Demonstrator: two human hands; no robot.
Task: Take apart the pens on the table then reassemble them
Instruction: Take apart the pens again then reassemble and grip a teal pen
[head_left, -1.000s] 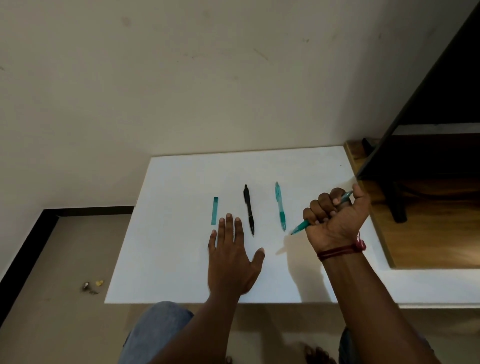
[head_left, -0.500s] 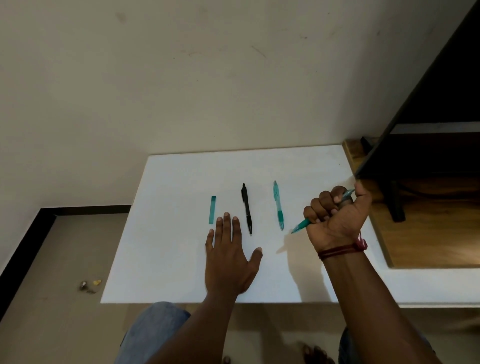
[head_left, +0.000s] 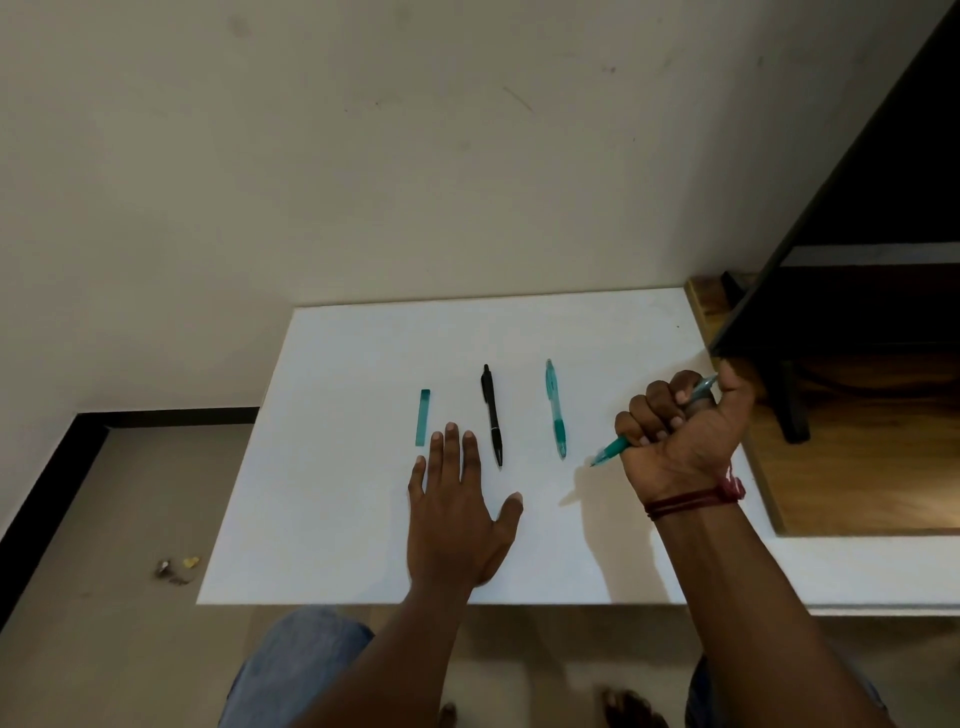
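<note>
Left hand (head_left: 457, 519) lies spread flat on the white counter (head_left: 332, 519) near its front edge; right hand (head_left: 680, 436) fists a teal pen (head_left: 613, 451), tip down.

Open room on the tabletop (head_left: 332, 519) along the far edge and down the left side. Mid-row, with gaps between: teal pen part (head_left: 423, 417), black pen (head_left: 491, 415), teal pen (head_left: 556, 410). Left hand (head_left: 452, 514) lies flat just short of them. Right hand (head_left: 680, 441) fists a second teal pen (head_left: 613, 451) at the right edge, beside a dark shelf frame (head_left: 857, 208).
</note>
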